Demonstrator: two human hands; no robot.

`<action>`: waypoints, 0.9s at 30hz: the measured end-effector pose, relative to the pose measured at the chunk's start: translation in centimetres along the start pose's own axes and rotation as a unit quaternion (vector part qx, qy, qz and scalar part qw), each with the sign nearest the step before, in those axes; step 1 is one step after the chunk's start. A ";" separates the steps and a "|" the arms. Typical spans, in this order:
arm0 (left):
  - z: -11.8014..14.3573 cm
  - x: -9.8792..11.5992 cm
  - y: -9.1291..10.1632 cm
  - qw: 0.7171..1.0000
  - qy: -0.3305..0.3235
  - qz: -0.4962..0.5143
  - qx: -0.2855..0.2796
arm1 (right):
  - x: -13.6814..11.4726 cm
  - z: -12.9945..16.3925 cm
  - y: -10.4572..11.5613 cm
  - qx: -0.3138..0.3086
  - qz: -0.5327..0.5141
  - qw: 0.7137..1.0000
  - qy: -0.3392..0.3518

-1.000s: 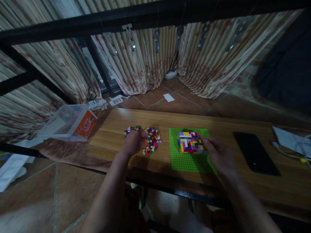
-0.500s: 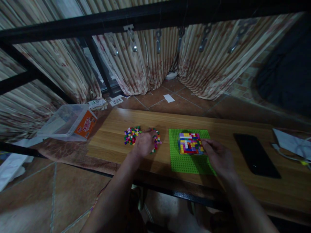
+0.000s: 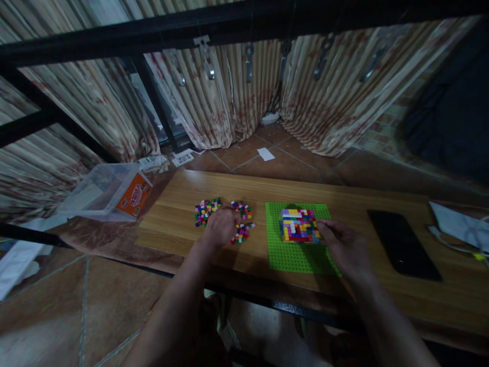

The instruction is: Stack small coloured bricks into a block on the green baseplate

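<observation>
A pile of small loose bricks in many colours (image 3: pixel 206 210) lies on the wooden table (image 3: pixel 344 204). My left hand (image 3: pixel 220 227) rests on the middle of the pile with its fingers curled down; whether it holds a brick is hidden. To the right lies a green baseplate (image 3: pixel 294 255) carrying a square block of multicoloured bricks (image 3: pixel 299 225). My right hand (image 3: pixel 342 244) touches the block's right edge with its fingertips, and the palm lies over the plate's right side.
A black phone (image 3: pixel 401 244) lies flat right of the baseplate. White paper and cables (image 3: pixel 458 224) sit at the far right. A clear plastic box with an orange label (image 3: pixel 110 191) lies tipped at the table's left end. A black metal frame (image 3: pixel 229 25) and curtains stand behind.
My left hand moved right across the brick pile, then back a little to its middle, uncovering the left part of the pile. My right hand has stayed at the block's right edge.
</observation>
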State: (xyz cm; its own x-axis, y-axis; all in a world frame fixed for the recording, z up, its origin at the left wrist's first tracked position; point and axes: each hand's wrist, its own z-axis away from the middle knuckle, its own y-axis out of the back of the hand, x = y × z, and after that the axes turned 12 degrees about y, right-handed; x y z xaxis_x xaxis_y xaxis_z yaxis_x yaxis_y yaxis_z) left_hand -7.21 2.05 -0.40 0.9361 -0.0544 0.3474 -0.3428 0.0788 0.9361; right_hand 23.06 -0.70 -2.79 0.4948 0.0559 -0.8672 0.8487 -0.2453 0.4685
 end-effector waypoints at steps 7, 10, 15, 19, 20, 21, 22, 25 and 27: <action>0.0 0.4 0.1 0.999 -0.012 -0.010 0.040 | 0.7 -0.1 -0.1 -0.002 -0.020 1.000 0.002; 0.1 1.3 -0.4 0.999 -0.039 0.009 0.011 | 0.5 0.0 -0.1 -0.002 -0.022 1.000 0.004; 0.7 3.1 -1.3 0.999 -0.029 -0.019 -0.004 | 0.3 0.0 -0.1 0.001 -0.012 1.000 0.016; 0.6 4.0 -1.7 0.998 -0.004 -0.067 0.007 | 0.3 0.0 -0.2 0.000 -0.025 1.000 0.009; 0.6 4.1 -1.7 0.997 -0.008 -0.073 0.005 | 0.3 0.0 -0.2 0.001 -0.028 1.000 0.007; 0.5 4.2 -1.7 0.997 -0.013 -0.077 0.004 | 0.1 0.0 -0.2 0.002 -0.030 1.000 0.006; 0.4 4.2 -1.6 0.997 -0.018 -0.075 0.005 | 0.0 0.0 -0.3 0.004 -0.033 0.999 0.006; 0.4 4.4 -1.4 0.999 -0.023 -0.026 0.015 | -0.8 0.0 -0.2 0.023 -0.047 0.999 0.016; 0.6 4.8 -1.3 0.999 -0.022 0.047 0.014 | -1.5 0.1 -0.2 0.052 -0.065 0.996 0.025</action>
State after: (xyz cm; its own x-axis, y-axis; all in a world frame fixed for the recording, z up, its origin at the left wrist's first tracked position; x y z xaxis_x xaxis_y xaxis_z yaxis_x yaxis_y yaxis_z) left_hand -2.31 1.11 0.10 0.8959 -0.0912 0.4348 -0.4310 0.0584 0.9004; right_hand 22.14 -0.83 -1.54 0.3922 0.1423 -0.9088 0.8840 -0.3316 0.3296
